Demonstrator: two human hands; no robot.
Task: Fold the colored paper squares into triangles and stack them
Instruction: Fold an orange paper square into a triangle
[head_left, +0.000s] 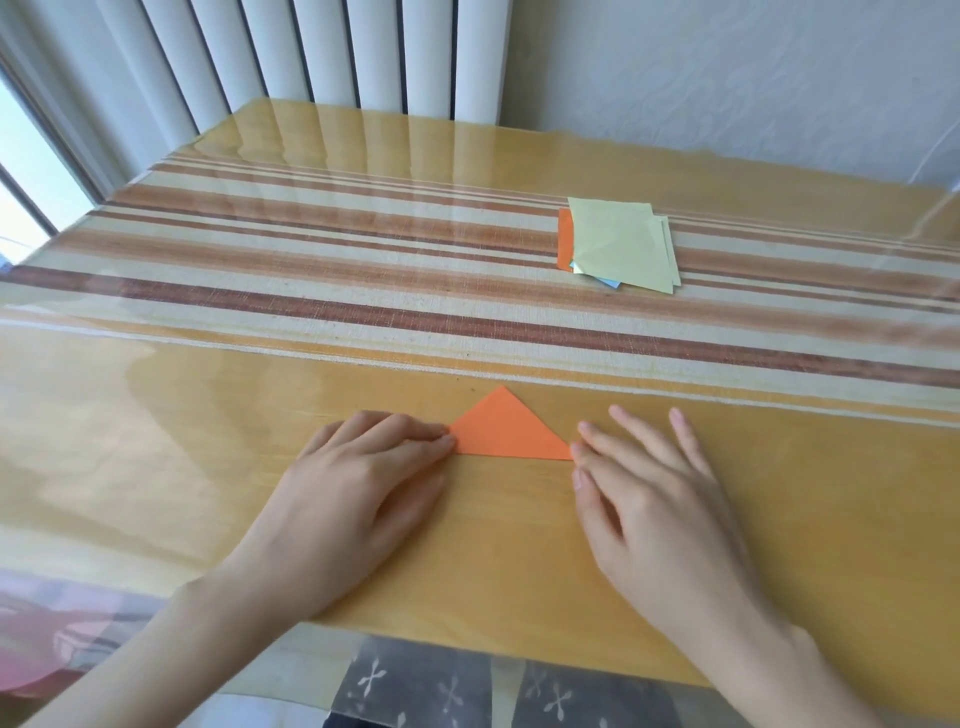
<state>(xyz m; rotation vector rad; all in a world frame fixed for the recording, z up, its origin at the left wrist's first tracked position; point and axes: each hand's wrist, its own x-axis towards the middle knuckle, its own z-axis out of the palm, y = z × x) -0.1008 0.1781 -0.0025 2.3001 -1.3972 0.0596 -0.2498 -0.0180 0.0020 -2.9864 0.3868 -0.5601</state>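
Orange triangle (506, 434) lies flat at lower centre. Left hand (363, 467), fingers bunched, presses its left corner; right hand (660, 488), fingers spread, touches the right corner, prob. to flatten the crease. Paper squares (621, 244) sit upper right (clear of the folding).

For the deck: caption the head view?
Left hand and right hand touch opposite corners of a folded orange triangle; paper stack lies beyond.

Readable text: none in this view.
Orange triangle (506, 431): plain face, no writing.
Stack of paper squares (621, 244): plain sheets, no print.
Bench (208, 415): only stripes, no label.
Grey cloth (441, 686): small cross pattern, not letters.
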